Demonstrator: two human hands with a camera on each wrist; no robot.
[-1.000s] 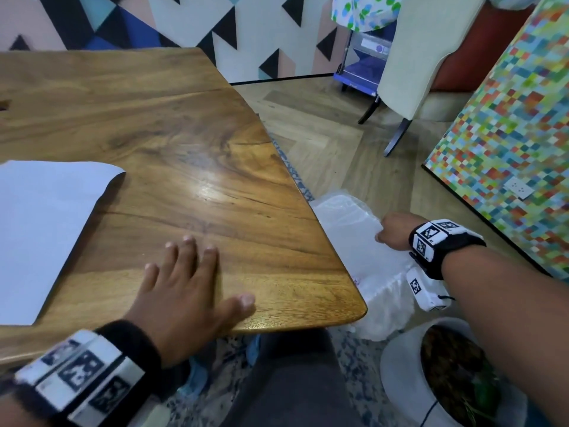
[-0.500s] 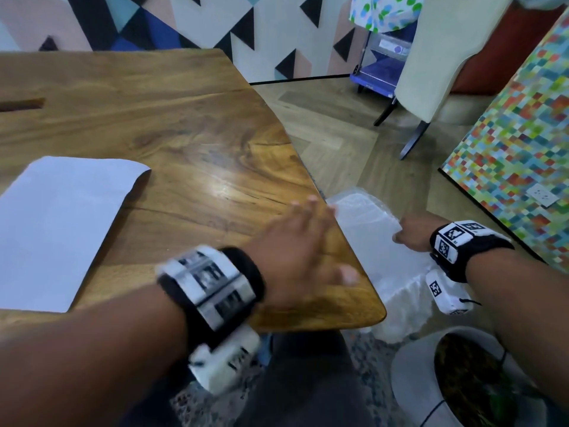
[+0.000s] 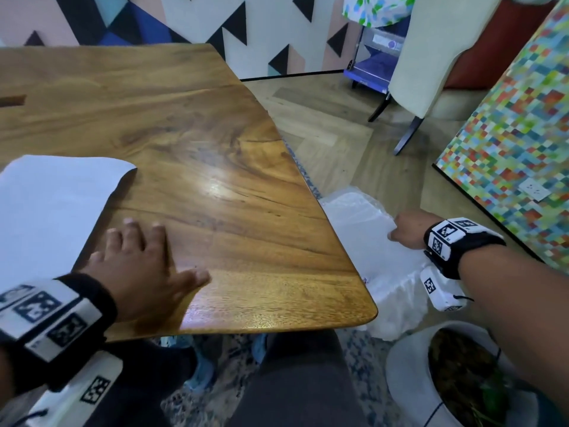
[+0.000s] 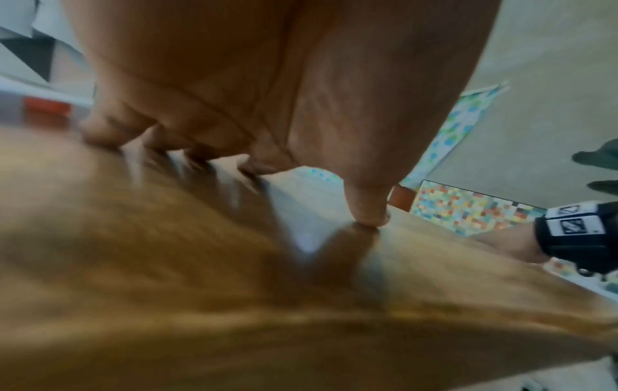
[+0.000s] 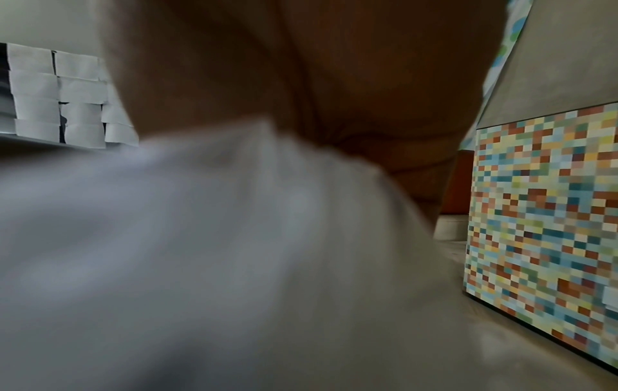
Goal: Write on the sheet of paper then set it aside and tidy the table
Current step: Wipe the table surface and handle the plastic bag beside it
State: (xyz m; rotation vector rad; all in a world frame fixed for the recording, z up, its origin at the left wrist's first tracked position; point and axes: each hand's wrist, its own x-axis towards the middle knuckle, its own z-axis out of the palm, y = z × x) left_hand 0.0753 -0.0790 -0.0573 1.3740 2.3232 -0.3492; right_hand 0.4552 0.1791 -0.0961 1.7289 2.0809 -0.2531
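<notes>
A white sheet of paper [image 3: 52, 211] lies on the left of the wooden table [image 3: 221, 143]. My left hand [image 3: 144, 260] rests flat on the bare wood just right of the sheet, fingers spread; in the left wrist view its fingertips [image 4: 366, 217] touch the table top [image 4: 167, 264]. Off the table's right edge, my right hand [image 3: 406, 229] grips the rim of a white plastic bag [image 3: 357, 229] held below table height. The right wrist view shows the bag [image 5: 200, 238] bunched under the curled hand [image 5: 301, 105].
A white pot with a plant [image 3: 462, 380] stands on the floor at the lower right. A colourful mosaic panel [image 3: 508, 134] closes off the right side. A pale chair [image 3: 431, 57] and a blue cart [image 3: 375, 66] stand farther back. My legs [image 3: 292, 380] sit under the table's near edge.
My left hand swept right across the table towards its edge by the bag, then came back left beside the paper. The right hand kept its hold on the bag.
</notes>
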